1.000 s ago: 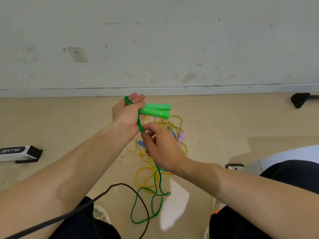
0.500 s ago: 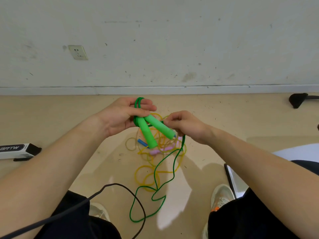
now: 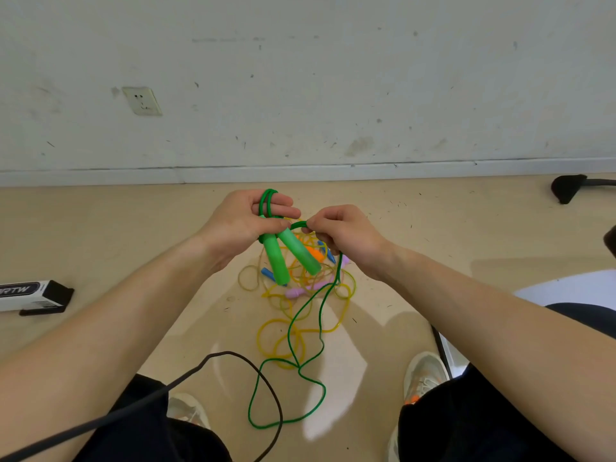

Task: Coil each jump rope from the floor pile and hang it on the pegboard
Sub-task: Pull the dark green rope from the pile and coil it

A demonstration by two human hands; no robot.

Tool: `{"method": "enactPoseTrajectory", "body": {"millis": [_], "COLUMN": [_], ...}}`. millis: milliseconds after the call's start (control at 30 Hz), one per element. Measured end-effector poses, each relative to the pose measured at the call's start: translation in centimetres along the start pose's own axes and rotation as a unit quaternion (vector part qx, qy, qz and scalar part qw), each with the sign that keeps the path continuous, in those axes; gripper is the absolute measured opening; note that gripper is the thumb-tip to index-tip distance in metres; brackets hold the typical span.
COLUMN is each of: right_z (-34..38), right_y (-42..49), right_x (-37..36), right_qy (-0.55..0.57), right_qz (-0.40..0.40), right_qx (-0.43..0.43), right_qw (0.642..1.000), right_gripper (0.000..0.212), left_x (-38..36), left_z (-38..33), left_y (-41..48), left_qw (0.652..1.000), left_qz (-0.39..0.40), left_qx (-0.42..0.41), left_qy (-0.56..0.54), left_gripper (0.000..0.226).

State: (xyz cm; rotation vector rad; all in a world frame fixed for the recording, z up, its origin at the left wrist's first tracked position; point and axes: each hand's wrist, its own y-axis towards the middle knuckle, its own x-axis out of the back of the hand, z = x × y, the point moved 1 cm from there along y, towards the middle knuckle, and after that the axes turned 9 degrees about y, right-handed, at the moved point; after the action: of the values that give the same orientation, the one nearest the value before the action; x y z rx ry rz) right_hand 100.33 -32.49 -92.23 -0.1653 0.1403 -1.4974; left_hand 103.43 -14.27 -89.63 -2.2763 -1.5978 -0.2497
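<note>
Holding a bright green jump rope [image 3: 320, 315] up above the beige floor [image 3: 133, 248], both grips are closing on it. The left grip [image 3: 245, 221] is curling fingers and thumb round the tops of the two matt green cylindrical handles [image 3: 277, 261], which are hanging side by side and splaying slightly toward the lower right. Finished turns of green cord [image 3: 268, 199] are looping up over the left fingers. The right grip [image 3: 346, 235], fingers curled, is pinching the cord just beside the handle tops, with a short arc of cord bridging the two grips. Below the right grip the rest of the green cord is hanging down to the floor and lying in loose open loops between the person's two pale sports shoes [image 3: 425, 375]. Lying directly beneath the grips is a tangled floor pile of thin yellow plastic cords [image 3: 279, 343], with blue handles [image 3: 268, 273], a pink handle [image 3: 295, 292] and an orange handle [image 3: 315, 253] showing among them. A thin black cable [image 3: 270, 388] is running from the lower left corner and curving across the green loops. A white-and-black oblong box [image 3: 31, 295] is lying on the floor at the left, well apart from the pile. A white wall socket [image 3: 141, 101] is sitting on the scuffed grey-white wall [image 3: 366, 78], and a black foot-shaped object [image 3: 566, 188] is resting at the far right near the skirting.
</note>
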Motion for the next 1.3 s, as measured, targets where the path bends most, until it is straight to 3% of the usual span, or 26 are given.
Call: {"method": "enactPoseTrajectory", "body": {"millis": [267, 433, 533, 667, 767, 833, 933, 1033, 1133, 1233, 1300], "right_z": [0.4, 0.3, 0.5, 0.6, -0.3, -1.0, -1.5, -1.7, -2.0, -1.8, -1.6], "right_y": [-0.2, -0.5, -0.9, -2.1, -2.9, -2.7, -2.4, -2.3, -2.2, -2.4, -3.0], "right_x": [-0.1, -0.2, -0.7, -2.5, -4.0, -4.3, -4.2, -4.2, -4.3, -4.5, -5.0], "right_qy": [-0.003, 0.019, 0.083, 0.175, 0.095, -0.038, -0.239, -0.314, -0.387, -0.445, -0.406], "right_qz": [0.005, 0.011, 0.009, 0.017, -0.01, -0.03, -0.046, -0.03, -0.014, 0.011, 0.022], "right_qx": [0.004, -0.028, -0.054, -0.058, -0.028, 0.044, 0.152, 0.196, 0.178, 0.153, 0.144], "right_qw": [1.0, 0.999, 0.995, 0.983, 0.995, 0.998, 0.958, 0.929, 0.905, 0.883, 0.902], "right_gripper": [0.02, 0.022, 0.024, 0.025, 0.02, 0.019, 0.027, 0.019, 0.013, 0.039, 0.051], "left_x": [-0.3, -0.4, -0.8, -1.7, -2.6, -3.0, -3.3, -3.2, -3.3, -3.8, -4.3], "left_z": [0.9, 1.4, 1.6, 1.7, 1.9, 1.9, 1.5, 1.5, 1.5, 1.8, 2.0], "left_y": [0.4, 0.3, 0.2, 0.3, 0.3, 0.2, 0.2, 0.3, 0.5, 0.4, 0.2], "left_qw": [0.999, 0.982, 0.964, 0.967, 0.971, 0.971, 0.966, 0.966, 0.972, 0.98, 0.98], "left_qz": [-0.023, -0.007, -0.063, -0.19, -0.229, -0.231, -0.208, -0.195, -0.175, -0.157, -0.18], "left_qx": [-0.006, -0.06, -0.11, -0.107, -0.055, -0.008, 0.064, 0.083, 0.086, 0.061, 0.025], "left_qy": [0.029, 0.178, 0.235, 0.135, 0.028, -0.057, -0.141, -0.15, -0.134, -0.103, -0.085], "left_gripper": [0.028, 0.029, 0.032, 0.027, 0.026, 0.022, 0.011, 0.004, 0.017, 0.023, 0.028]}}
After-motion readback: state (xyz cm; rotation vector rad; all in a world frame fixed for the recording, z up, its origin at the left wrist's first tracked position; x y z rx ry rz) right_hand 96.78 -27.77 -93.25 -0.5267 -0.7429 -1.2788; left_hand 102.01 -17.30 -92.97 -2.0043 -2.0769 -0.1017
